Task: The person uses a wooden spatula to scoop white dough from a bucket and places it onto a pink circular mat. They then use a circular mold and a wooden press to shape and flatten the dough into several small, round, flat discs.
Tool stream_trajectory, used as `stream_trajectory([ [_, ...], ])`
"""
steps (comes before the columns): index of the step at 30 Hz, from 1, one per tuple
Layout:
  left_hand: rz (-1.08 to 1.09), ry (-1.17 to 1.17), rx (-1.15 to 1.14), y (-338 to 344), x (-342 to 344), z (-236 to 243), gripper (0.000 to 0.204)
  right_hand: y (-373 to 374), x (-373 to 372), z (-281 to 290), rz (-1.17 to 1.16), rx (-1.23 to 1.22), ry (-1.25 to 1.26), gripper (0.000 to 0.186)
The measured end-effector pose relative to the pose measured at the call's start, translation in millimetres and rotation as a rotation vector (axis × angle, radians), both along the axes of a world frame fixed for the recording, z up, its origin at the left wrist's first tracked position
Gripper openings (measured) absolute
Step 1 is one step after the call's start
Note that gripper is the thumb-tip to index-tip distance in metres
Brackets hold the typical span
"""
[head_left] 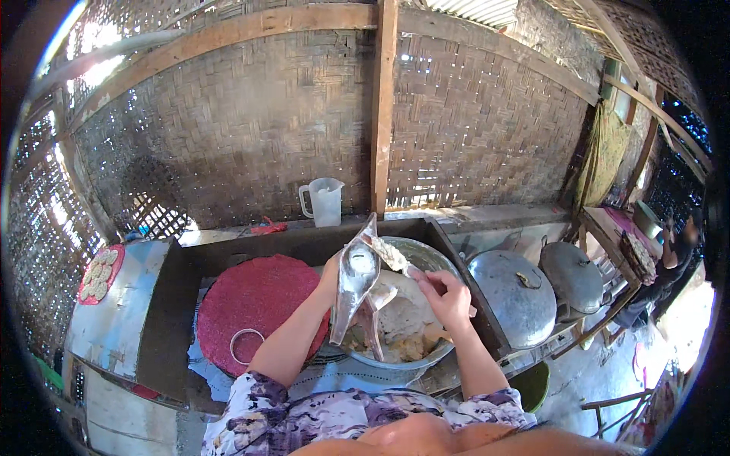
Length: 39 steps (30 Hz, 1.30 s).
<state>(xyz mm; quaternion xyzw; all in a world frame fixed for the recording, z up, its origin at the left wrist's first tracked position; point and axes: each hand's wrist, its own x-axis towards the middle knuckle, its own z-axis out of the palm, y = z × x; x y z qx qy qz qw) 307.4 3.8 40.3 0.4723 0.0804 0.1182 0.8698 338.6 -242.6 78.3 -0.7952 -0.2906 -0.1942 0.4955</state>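
Note:
My left hand [329,280] is closed around the side of a hand press [357,270] with shiny metal and wooden arms, tilted above a wide metal basin [395,371]. Pale, sticky dough [390,254] sits at the press's upper right side. My right hand [447,298] grips a utensil carrying this dough; its handle end [472,311] pokes out past my palm, and its exact kind is unclear. More pale dough or flour mixture [403,323] lies in the basin, yellowish toward its near side. The fingertips of my left hand are hidden behind the press.
Left of the basin is a round red mat [255,300] with a pale ring [247,346] on it. Behind stands a clear pitcher [325,202]. Two lidded metal pots [514,298] [572,277] stand at right. Shaped dough pieces rest on a red mat [102,273] at far left. Another person [677,254] is at far right.

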Motion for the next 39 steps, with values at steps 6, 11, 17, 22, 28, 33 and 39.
stream_trajectory([
  [6, 0.096, 0.131, 0.142, -0.8, -11.6, 23.2, 0.029, -20.6, -8.6, -4.1, 0.071, -0.020, -0.023, 0.021],
  [11, 0.077, -0.330, 0.546, 10.7, -7.2, 9.8, 0.031, -18.8, -7.4, 7.7, 0.059, -0.014, 0.091, 0.021],
  [17, 0.060, -0.048, 0.279, -17.0, -22.4, 44.8, 0.037, -15.9, -3.2, -3.1, -0.031, 0.040, 0.016, 0.024],
  [22, 0.034, -0.090, 0.134, -11.5, -29.6, 53.7, 0.039, -22.5, -5.4, -17.2, 0.192, 0.164, 0.213, 0.022],
  [28, 0.107, -0.049, -0.233, -16.9, -20.2, 49.4, 0.026, -25.0, -27.8, 2.0, 0.121, 0.051, 0.035, 0.022],
  [33, 0.124, -0.118, -0.309, -12.0, -18.2, 51.3, 0.027, -38.8, -41.2, 9.7, 0.290, 0.066, 0.153, 0.021],
  [39, 0.297, -0.288, 0.410, 11.9, -73.8, 71.5, 0.039, -51.3, -22.7, 7.6, -0.146, -0.186, 0.003, 0.023],
])
